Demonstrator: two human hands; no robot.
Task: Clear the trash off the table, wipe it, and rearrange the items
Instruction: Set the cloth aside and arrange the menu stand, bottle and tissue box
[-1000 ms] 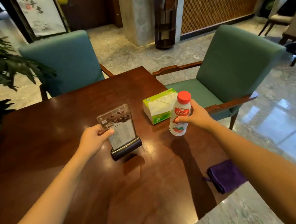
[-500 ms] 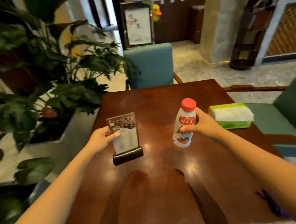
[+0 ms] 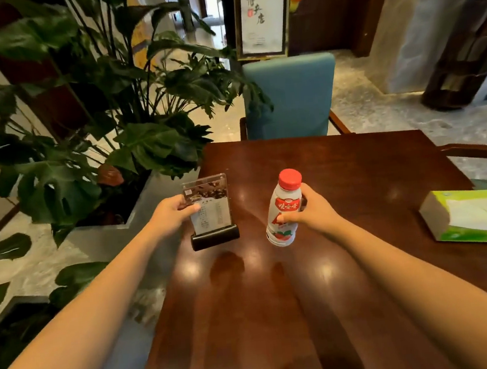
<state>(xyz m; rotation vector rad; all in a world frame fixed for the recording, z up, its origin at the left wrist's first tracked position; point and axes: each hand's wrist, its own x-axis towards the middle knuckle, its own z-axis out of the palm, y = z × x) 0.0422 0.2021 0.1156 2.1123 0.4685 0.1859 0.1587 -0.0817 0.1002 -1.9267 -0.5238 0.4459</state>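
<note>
- Right hand (image 3: 313, 213) is wrapped around the white bottle (image 3: 283, 210) with the red cap, bottle upright near the middle of the table (image 3: 353, 167).
- Left hand (image 3: 171, 215) pinches the left side of the clear menu stand (image 3: 211, 214), its dark base at the table's left edge.
- Green tissue box (image 3: 474, 215) lies at the right edge, well apart from both.
- Teal chair (image 3: 290, 96) stands past the far edge; a leafy plant (image 3: 81, 116) crowds the left side.

The surface (image 3: 355, 179) was glossy dark reddish-brown. At three o'clock lay a green-and-white tissue box (image 3: 474, 215); the bottle (image 3: 282, 210) was white with a red cap and label; the chair (image 3: 290, 96) was teal.
</note>
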